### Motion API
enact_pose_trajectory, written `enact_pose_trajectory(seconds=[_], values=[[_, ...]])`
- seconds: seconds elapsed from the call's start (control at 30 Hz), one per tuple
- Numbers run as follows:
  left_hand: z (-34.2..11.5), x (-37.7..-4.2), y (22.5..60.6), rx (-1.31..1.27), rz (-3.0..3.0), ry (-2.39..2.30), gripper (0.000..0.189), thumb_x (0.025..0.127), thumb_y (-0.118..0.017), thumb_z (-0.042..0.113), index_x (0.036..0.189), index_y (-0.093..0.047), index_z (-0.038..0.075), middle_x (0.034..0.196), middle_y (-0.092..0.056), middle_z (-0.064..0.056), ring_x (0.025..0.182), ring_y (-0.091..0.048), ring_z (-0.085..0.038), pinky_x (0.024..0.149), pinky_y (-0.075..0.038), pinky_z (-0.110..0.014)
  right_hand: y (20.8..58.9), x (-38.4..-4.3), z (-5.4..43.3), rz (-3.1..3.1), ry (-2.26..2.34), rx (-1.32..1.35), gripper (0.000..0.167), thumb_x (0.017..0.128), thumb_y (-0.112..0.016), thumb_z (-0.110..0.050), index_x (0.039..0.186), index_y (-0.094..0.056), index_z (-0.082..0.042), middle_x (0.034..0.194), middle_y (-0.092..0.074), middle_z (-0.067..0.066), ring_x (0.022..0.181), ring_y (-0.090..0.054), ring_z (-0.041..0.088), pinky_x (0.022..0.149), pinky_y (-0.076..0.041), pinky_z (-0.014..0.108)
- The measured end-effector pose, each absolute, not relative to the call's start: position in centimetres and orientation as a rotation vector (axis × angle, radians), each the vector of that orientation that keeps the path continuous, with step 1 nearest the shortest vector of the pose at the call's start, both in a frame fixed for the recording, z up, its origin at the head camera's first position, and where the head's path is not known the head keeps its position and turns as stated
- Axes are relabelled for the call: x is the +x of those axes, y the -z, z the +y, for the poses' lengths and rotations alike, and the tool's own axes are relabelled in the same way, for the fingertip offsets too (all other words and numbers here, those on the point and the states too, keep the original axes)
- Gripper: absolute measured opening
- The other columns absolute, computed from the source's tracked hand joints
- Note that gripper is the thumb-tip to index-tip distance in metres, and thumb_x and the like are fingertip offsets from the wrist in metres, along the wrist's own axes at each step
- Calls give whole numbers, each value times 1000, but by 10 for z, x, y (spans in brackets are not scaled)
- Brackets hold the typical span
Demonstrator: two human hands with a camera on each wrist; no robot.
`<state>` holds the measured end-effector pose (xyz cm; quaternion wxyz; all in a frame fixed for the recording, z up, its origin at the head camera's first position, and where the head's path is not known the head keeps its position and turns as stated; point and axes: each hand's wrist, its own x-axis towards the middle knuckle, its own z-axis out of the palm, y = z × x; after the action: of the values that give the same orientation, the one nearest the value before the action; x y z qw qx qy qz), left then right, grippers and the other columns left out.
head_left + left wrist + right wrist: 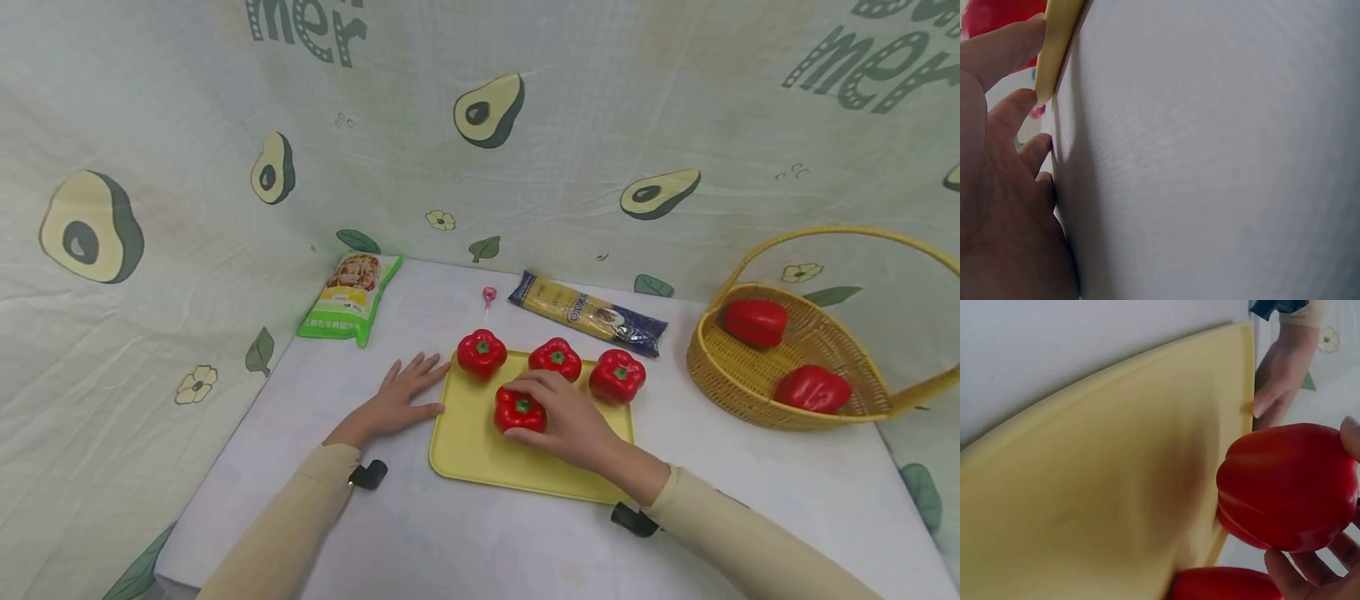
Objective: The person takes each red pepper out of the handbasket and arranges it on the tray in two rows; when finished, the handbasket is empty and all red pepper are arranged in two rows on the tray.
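Observation:
A red bell pepper (517, 414) is gripped by my right hand (562, 421) over the yellow tray (480, 454). In the right wrist view this pepper (1288, 484) sits between thumb and fingers, its shadow falling on the tray. Three more red bell peppers stand along the tray's far side: one at the far left corner (482, 354), one in the middle (556, 358) and one at the far right corner (617, 377). My left hand (401, 400) lies with fingers spread at the tray's left edge; in the left wrist view its fingertips (1034, 28) touch the rim.
A yellow wicker basket (720, 392) with two red peppers stands at the right. Behind the tray lie a pasta packet (588, 312) and a pink lollipop (489, 294). A green food bag (351, 297) is at the back left. Avocado-print cloth (562, 167) hangs behind the table.

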<state>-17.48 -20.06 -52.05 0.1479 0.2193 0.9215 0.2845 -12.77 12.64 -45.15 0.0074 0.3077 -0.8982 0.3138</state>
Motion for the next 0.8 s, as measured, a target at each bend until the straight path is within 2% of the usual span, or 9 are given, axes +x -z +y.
enact_pose_trajectory(seconds=[0.33, 0.8], values=[[-202, -176, 523, 601, 2649, -804, 77, 97, -63, 52, 162, -29, 30, 170, -16, 1, 158, 1, -26, 123, 11, -54, 463, -134, 100, -2776, -1034, 1055, 63, 83, -83, -47, 137, -61, -26, 137, -56, -5, 128, -50, 12, 94, -56, 35], [-201, -176, 523, 597, 2660, -783, 77, 96, -62, 54, 162, -28, 32, 170, -15, 2, 158, 1, -25, 123, 10, -55, 468, -140, 81, -2784, -990, 1102, 66, 83, -82, -48, 140, -58, -25, 141, -54, -3, 132, -48, 15, 98, -55, 35]])
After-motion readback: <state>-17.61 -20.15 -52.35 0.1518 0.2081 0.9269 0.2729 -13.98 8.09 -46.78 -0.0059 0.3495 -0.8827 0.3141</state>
